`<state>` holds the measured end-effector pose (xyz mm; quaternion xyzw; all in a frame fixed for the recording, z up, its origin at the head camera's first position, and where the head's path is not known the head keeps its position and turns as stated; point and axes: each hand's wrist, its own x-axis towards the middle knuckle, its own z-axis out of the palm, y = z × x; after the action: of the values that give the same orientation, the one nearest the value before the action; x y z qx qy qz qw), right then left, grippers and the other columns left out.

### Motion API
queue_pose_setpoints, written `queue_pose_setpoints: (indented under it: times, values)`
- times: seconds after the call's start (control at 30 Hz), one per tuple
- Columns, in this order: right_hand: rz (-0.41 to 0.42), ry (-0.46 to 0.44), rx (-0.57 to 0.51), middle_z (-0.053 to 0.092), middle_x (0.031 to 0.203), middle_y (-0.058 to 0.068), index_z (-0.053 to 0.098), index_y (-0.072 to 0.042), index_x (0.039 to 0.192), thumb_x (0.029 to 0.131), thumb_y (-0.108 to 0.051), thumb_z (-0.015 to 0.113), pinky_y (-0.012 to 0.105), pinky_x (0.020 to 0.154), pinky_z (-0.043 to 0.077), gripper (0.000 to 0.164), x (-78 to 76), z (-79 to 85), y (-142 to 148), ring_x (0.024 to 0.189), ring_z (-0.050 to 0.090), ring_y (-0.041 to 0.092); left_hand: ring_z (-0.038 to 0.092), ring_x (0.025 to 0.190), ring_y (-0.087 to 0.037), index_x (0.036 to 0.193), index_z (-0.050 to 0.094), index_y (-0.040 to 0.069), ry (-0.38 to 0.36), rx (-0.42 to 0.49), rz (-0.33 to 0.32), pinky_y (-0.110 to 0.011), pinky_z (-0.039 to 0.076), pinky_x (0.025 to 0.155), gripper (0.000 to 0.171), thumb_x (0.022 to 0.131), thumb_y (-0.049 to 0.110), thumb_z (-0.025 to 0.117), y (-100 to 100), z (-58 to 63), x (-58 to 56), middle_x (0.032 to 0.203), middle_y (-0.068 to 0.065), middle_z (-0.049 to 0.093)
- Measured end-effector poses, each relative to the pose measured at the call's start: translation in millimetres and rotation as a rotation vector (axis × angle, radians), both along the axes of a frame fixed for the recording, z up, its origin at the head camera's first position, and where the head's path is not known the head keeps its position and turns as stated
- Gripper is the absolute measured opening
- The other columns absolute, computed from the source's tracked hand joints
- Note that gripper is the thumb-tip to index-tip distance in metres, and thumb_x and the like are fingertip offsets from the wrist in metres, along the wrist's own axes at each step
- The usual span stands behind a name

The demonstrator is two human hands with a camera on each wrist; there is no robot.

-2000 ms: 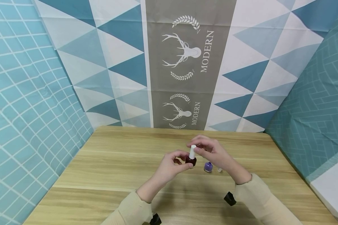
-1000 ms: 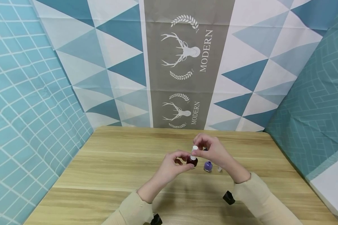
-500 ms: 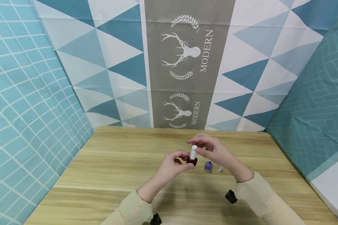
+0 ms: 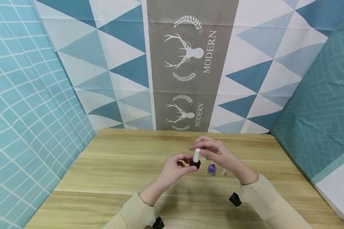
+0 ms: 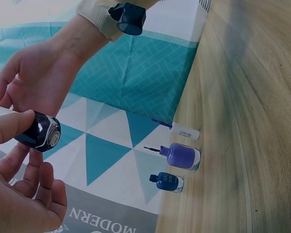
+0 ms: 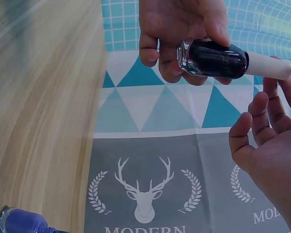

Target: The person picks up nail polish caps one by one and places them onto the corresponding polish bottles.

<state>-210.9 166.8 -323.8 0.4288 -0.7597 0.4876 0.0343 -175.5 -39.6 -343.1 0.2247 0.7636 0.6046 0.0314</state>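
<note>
My left hand (image 4: 175,167) grips a dark red nail polish bottle (image 4: 194,164) between thumb and fingers, above the table. The bottle is tilted slightly, its white cap (image 4: 196,155) on top. My right hand (image 4: 216,154) pinches the cap near its upper end between thumb and index finger, the other fingers held apart from it, as the right wrist view shows. On the table to the right stands a purple nail polish bottle (image 5: 182,155) without its cap. A blue nail polish bottle (image 5: 167,181), also uncapped, is mostly hidden behind my right hand in the head view.
A white brush cap (image 5: 185,132) lies beside the purple bottle, and a thin dark brush (image 5: 152,148) sticks out past that bottle. The wooden table (image 4: 117,171) ends against patterned cloth walls. A white surface (image 4: 338,190) borders its right side.
My right hand's thumb and fingers have turned back and forth at the cap, curling in and then stretching out again. My left hand and the dark red bottle have hardly moved.
</note>
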Motion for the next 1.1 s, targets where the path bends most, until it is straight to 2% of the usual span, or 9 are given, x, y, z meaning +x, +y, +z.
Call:
queue_pose_setpoints:
  times: [0.1,0.2,0.37,0.7,0.9,1.1]
  values:
    - [-0.012,0.003,0.003,0.057,0.113,0.005,0.066,-0.006,0.111,0.095,0.0,0.05,0.027,0.082,0.049,0.024,-0.7,-1.1,0.1,0.103,0.053,0.014,0.054,0.09,-0.016,0.102,0.068,0.004,0.0,-0.004,0.001,-0.031,0.043,0.078,0.022,0.081,0.007,0.072,0.3,0.1,0.2,0.096,-0.007,0.069]
    - [-0.02,-0.003,0.007,0.058,0.112,0.005,0.066,-0.006,0.111,0.094,0.0,0.051,0.028,0.082,0.049,0.023,-1.5,-2.6,0.4,0.102,0.054,0.014,0.054,0.091,-0.02,0.102,0.068,0.004,0.0,-0.005,-0.001,-0.031,0.043,0.078,0.022,0.081,0.007,0.072,0.6,0.1,0.2,0.097,-0.007,0.069]
    - [-0.035,0.005,0.017,0.059,0.11,0.004,0.066,-0.008,0.11,0.094,0.0,0.053,0.028,0.079,0.05,0.022,-2.0,-3.6,0.5,0.098,0.055,0.014,0.056,0.093,-0.026,0.102,0.068,0.003,0.003,0.002,-0.002,-0.031,0.043,0.077,0.023,0.08,0.006,0.073,0.7,-0.4,0.0,0.097,-0.008,0.069]
    - [-0.068,0.039,0.015,0.06,0.103,0.001,0.067,-0.016,0.103,0.089,-0.001,0.061,0.025,0.064,0.046,0.021,-1.9,-3.3,-0.8,0.083,0.053,0.013,0.055,0.091,-0.019,0.103,0.069,0.004,0.005,-0.004,-0.001,-0.031,0.044,0.077,0.024,0.079,0.007,0.074,1.1,-0.8,-0.3,0.097,-0.006,0.069]
    - [-0.075,0.011,0.007,0.059,0.101,0.002,0.066,-0.015,0.099,0.087,-0.002,0.065,0.026,0.067,0.047,0.018,-1.9,-2.7,-2.1,0.082,0.054,0.013,0.056,0.095,-0.029,0.103,0.068,0.004,0.006,0.009,-0.006,-0.031,0.043,0.077,0.024,0.08,0.006,0.073,0.8,-0.4,0.0,0.097,-0.008,0.068]
    - [-0.078,0.0,-0.019,0.057,0.099,0.004,0.064,-0.012,0.094,0.084,-0.002,0.068,0.024,0.067,0.046,0.015,-2.7,-3.7,-3.3,0.079,0.05,0.013,0.054,0.09,-0.017,0.102,0.069,0.004,0.011,0.006,-0.001,-0.03,0.044,0.076,0.024,0.079,0.005,0.073,1.2,-0.4,0.2,0.097,-0.008,0.068]
